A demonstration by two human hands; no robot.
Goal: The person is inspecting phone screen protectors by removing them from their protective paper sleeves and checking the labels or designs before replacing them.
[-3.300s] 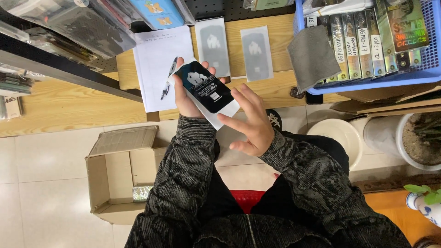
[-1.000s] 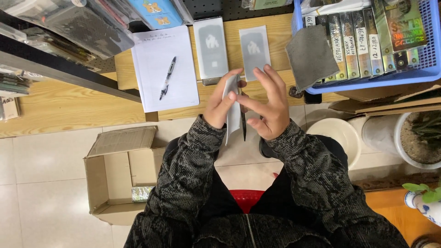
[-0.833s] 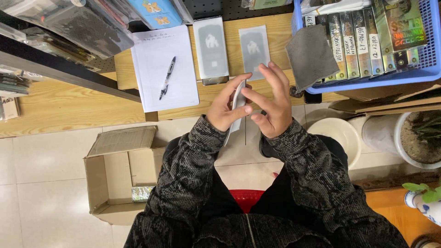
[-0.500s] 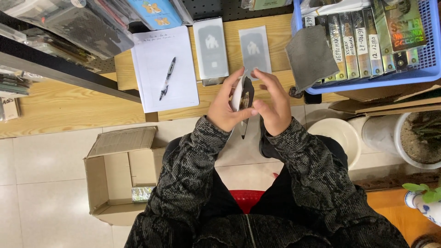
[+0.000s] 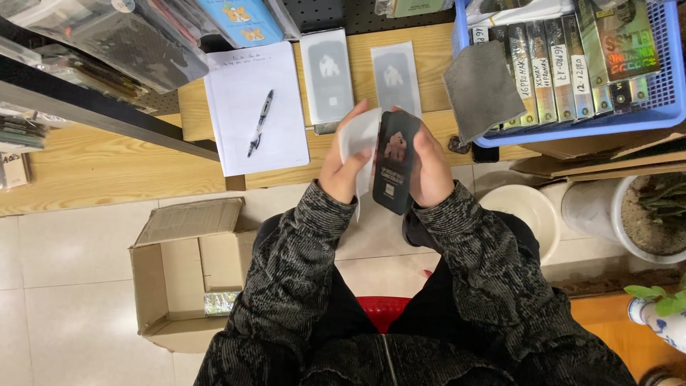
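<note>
My right hand [image 5: 432,168] grips a flat black card-like sheet with a pale figure printed on it [image 5: 395,161], held upright with its face toward me. My left hand [image 5: 339,168] holds a white sleeve or backing [image 5: 357,139] just left of the black sheet, its edge touching it. Both hands hover over the front edge of the wooden shelf [image 5: 429,136]. On the shelf just beyond lie two similar grey-white sheets [image 5: 327,71] [image 5: 395,75].
A white paper pad [image 5: 243,107] with a pen [image 5: 260,121] lies at left on the shelf. A blue basket [image 5: 664,100] of upright boxes and a grey cloth [image 5: 482,86] sit at right. An open cardboard box [image 5: 179,271] stands on the floor at left; white pots [image 5: 525,211] at right.
The sleeve was held edge-on between both hands. The black sheet has since come out to the right and turned its face toward me in my right hand.
</note>
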